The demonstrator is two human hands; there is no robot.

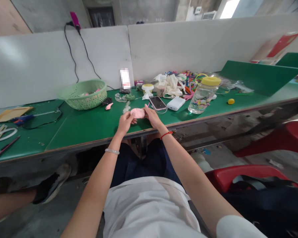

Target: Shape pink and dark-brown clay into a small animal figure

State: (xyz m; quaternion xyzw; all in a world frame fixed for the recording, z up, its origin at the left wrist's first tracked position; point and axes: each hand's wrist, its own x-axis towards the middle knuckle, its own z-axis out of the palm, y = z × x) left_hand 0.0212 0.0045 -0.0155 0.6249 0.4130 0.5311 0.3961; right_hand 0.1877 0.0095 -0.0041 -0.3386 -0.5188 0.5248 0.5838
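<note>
A smooth pink oval piece [138, 113] is held between my two hands, just above the front part of the green tabletop. My left hand [125, 122] grips its left end, thumb on top and fingers curled beneath. At its right end, my right hand [152, 116] pinches the edge, with its lower fingers partly hidden. What the piece is made of I cannot tell. Left of my hands, a smaller pink piece [109, 106] lies on the table. Crumpled clear plastic [126, 107] sits just behind my left hand.
A green basket [85, 96] holding pink pieces stands at left. A phone [158, 103], a white power bank [176, 103] and a water bottle [203, 96] lie or stand to the right. A lit phone [125, 79] leans on the divider. A red chair [250, 172] is at right.
</note>
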